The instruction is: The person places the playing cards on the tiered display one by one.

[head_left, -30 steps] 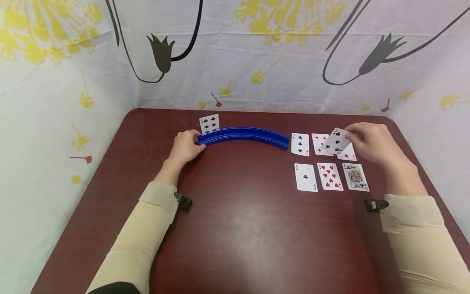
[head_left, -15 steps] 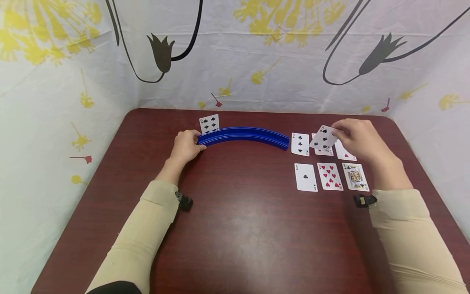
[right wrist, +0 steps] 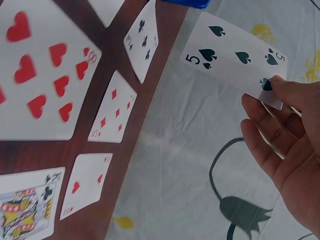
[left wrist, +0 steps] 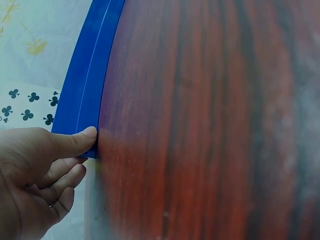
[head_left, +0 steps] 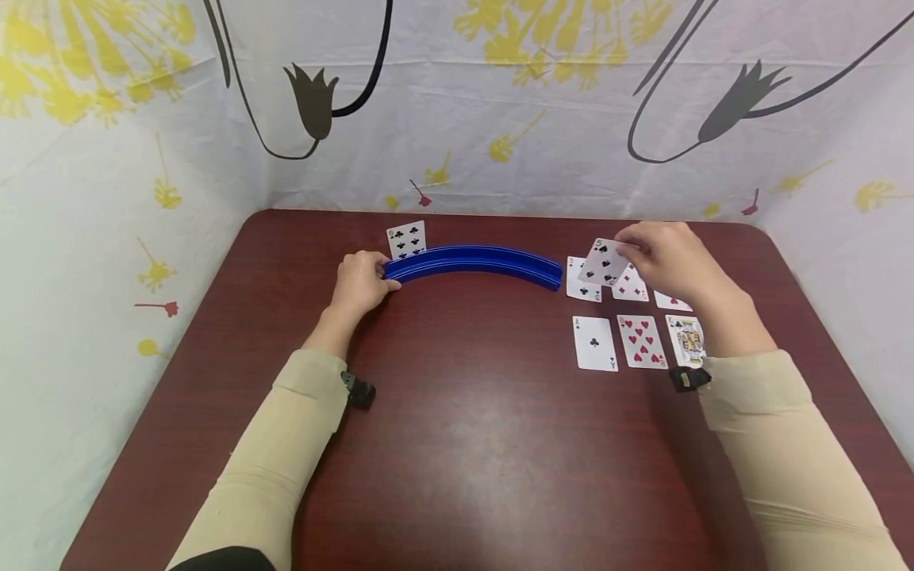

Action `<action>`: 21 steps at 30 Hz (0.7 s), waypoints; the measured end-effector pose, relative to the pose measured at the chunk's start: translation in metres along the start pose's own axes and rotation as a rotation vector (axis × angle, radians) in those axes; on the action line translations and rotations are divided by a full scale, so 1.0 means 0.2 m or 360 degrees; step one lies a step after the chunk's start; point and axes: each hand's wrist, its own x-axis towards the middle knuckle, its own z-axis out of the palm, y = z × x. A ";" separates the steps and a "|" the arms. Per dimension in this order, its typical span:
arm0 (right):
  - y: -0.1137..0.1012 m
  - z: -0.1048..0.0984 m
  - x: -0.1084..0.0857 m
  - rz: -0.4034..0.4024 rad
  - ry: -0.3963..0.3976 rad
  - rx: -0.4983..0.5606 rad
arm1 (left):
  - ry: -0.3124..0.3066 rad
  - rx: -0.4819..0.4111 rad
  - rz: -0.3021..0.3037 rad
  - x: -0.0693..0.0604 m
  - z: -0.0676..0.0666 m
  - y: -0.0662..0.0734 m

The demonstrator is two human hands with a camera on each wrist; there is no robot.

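Note:
My left hand (head_left: 360, 283) grips the left end of a curved blue card holder (head_left: 474, 258), thumb on its front face in the left wrist view. A six of clubs (head_left: 407, 239) stands upright in the holder near that hand. Between thumb and fingers my right hand (head_left: 667, 258) pinches a five of spades (right wrist: 235, 57) by one corner, raised above the table. In the head view this card partly covers the three of clubs (head_left: 584, 290) and the five of diamonds (head_left: 631, 285).
On the right of the brown table (head_left: 457, 412) lie an ace of clubs (head_left: 594, 343), an eight of hearts (head_left: 642, 342), a king of clubs (head_left: 688, 341) and a two of hearts (right wrist: 87, 185). A patterned white cloth (head_left: 457, 174) hangs behind the table.
My right hand has carried the five of spades leftward, from over the two of hearts and five of diamonds toward the three of clubs. The left hand and card holder have stayed put.

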 end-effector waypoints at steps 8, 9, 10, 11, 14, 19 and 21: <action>-0.08 0.02 0.06 -0.0025 -0.0033 0.0026 | 0.0005 -0.0012 -0.0020 -0.01 0.01 0.00; -0.09 0.02 0.06 -0.0024 -0.0037 0.0028 | 0.0006 -0.0013 -0.0022 -0.01 0.01 0.00; -0.09 0.02 0.07 -0.0028 -0.0042 0.0031 | 0.0009 -0.0015 -0.0025 -0.01 0.01 0.00; -0.09 0.03 0.07 -0.0026 -0.0046 0.0036 | 0.0015 -0.0013 -0.0026 -0.01 0.01 0.00; -0.10 0.03 0.08 -0.0024 -0.0056 0.0048 | 0.0024 -0.0015 -0.0026 -0.01 0.01 0.00; -0.12 0.04 0.10 -0.0024 -0.0062 0.0064 | 0.0023 -0.0041 -0.0033 -0.01 0.00 0.00; -0.13 0.05 0.11 -0.0031 -0.0058 0.0068 | 0.0021 -0.0046 -0.0034 -0.01 0.00 0.00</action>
